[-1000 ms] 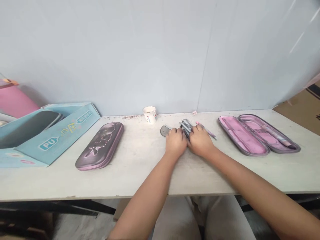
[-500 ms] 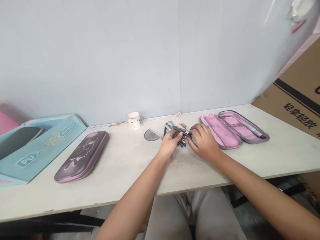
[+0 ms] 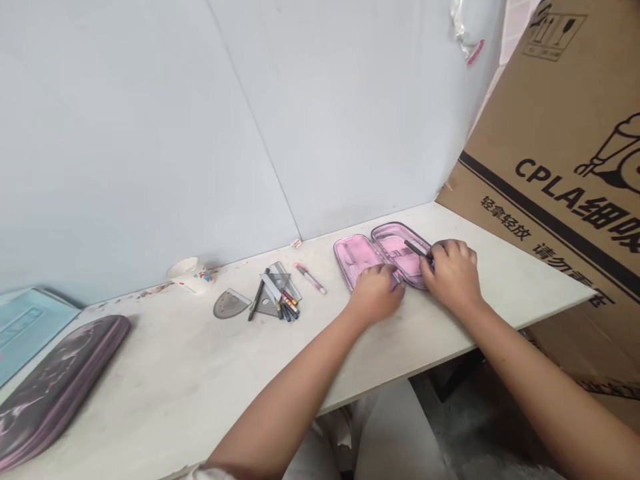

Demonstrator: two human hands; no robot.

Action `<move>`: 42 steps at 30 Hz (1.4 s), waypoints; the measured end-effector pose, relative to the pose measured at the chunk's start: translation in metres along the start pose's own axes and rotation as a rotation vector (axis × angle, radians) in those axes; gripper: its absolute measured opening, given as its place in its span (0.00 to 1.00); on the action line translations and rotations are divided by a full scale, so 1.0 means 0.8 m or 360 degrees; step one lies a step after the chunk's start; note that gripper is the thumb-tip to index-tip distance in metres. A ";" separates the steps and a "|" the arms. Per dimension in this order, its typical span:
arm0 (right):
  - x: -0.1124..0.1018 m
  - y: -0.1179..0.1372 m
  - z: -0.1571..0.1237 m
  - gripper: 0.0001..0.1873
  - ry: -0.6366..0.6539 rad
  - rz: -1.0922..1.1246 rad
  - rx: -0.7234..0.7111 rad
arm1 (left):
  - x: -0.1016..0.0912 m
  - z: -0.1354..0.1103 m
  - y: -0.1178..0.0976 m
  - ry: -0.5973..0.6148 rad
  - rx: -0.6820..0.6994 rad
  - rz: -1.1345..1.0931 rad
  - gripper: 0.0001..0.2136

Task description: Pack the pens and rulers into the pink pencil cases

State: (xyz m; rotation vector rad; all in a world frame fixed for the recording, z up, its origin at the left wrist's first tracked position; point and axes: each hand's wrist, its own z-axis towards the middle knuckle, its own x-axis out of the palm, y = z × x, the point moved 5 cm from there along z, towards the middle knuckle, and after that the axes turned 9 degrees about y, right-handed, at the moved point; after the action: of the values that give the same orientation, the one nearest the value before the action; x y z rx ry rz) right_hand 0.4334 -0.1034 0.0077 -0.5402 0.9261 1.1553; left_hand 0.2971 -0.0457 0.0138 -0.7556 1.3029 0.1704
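Observation:
An open pink pencil case [image 3: 361, 255] lies on the white table [image 3: 200, 373] near its right end. My left hand [image 3: 376, 293] rests on the case's near edge, fingers curled on the rim. My right hand [image 3: 453, 272] is closed on a dark pen [image 3: 416, 249] whose tip lies over the case's right half. A pile of pens, rulers and set squares [image 3: 277, 298] lies left of the case, with a grey protractor [image 3: 229, 305] and a pink pen [image 3: 311, 278] beside it.
A closed purple pencil case [image 3: 53, 390] and a light blue box [image 3: 23, 328] are at the far left. A small paper cup [image 3: 189, 273] lies by the wall. A large cardboard box [image 3: 560, 160] stands right of the table.
Both hands left the stationery pile and moved right to the open pink case. My right hand carried a dark pen there. The view swung right.

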 end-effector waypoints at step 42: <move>0.003 0.324 -0.020 0.12 0.0513 0.1069 -0.0697 | -0.081 -0.181 0.194 -0.1034 -0.0457 -0.1316 0.12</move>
State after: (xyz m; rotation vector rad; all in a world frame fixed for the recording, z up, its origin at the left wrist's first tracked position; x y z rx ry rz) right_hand 0.1855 -0.0259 0.0209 -0.8166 1.1817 1.9436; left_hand 0.0812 0.0049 -0.0002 -1.2944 0.2920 -0.0714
